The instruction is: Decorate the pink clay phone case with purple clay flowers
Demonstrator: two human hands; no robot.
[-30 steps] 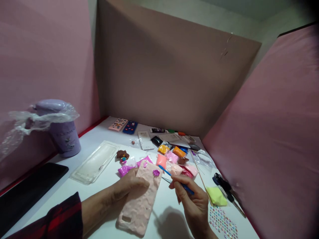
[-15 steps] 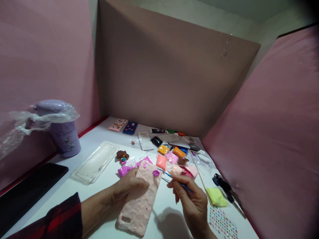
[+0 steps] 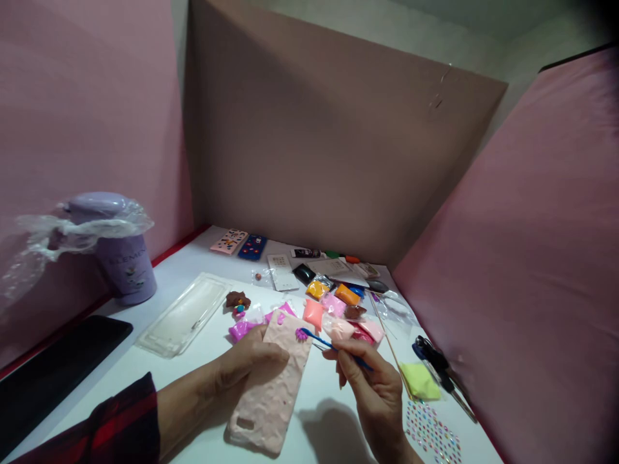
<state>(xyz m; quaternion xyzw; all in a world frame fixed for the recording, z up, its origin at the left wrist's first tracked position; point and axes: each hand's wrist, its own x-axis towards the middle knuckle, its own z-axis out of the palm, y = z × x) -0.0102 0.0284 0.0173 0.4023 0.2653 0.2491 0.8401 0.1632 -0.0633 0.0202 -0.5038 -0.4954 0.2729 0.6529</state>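
My left hand (image 3: 254, 361) grips a phone case (image 3: 271, 406) coated in bumpy pale pink clay, thumb across its face. The case is tilted, its camera cut-out at the near end. Near its far end sits a purple clay flower (image 3: 302, 334), with a small pink clay piece (image 3: 281, 318) to its left. Between thumb and fingers of my right hand (image 3: 370, 380) is a thin blue modelling tool (image 3: 322, 342). Its tip is at the flower's right side; whether it presses in, I cannot tell.
Several coloured clay packets (image 3: 347, 295) lie beyond the case. A clear plastic tray (image 3: 186, 316) and purple tumbler (image 3: 126, 270) stand left, near a black phone-like slab (image 3: 68, 380). At right are a yellow-green packet (image 3: 420, 381), rhinestones (image 3: 432, 432) and scissors-like black handles (image 3: 438, 364).
The blue tool's tip has moved slightly left and down, from beside the case's edge onto the flower. My left hand and the case have hardly moved.
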